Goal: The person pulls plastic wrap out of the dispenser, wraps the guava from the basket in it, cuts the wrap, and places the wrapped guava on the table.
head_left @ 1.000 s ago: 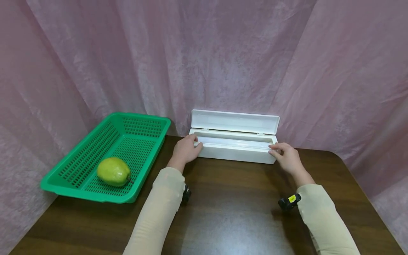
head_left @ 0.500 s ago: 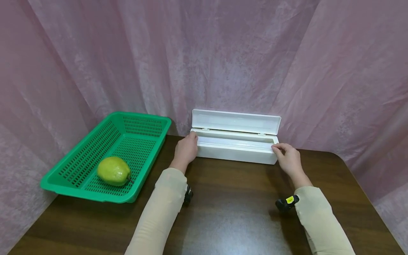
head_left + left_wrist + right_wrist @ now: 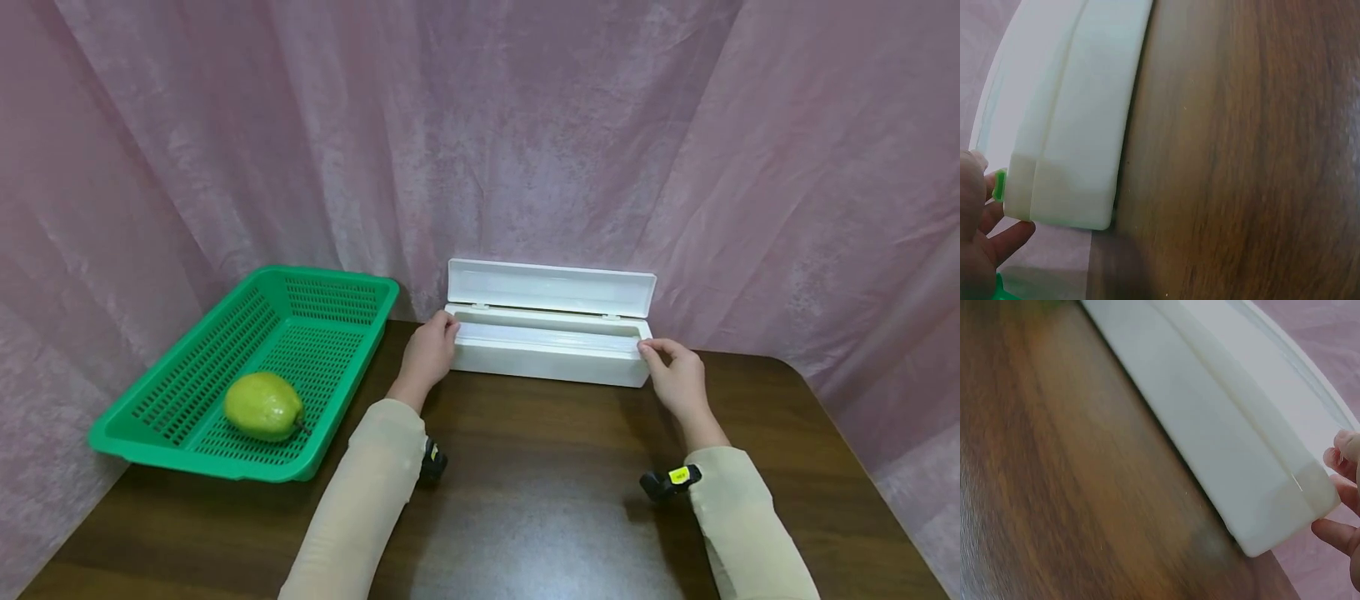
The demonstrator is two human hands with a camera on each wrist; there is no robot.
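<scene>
Left hand [image 3: 427, 354] shifts outward to the left end of the white box [image 3: 547, 365], head view shows: lid [image 3: 551, 287] up, roll [image 3: 547, 336] inside seemingly undrawn, fruit [image 3: 264, 406] untouched in the basket [image 3: 197, 463]. Left wrist: fingers [image 3: 1012, 241] slightly bent, hold unclear. Right wrist: right hand [image 3: 1349, 494] has fingertips nearly meeting, catch unclear.

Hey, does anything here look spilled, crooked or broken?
Nothing stands out. The green basket sits upright with the fruit inside; the white box looks undamaged, its lid open, and no spill shows.
</scene>
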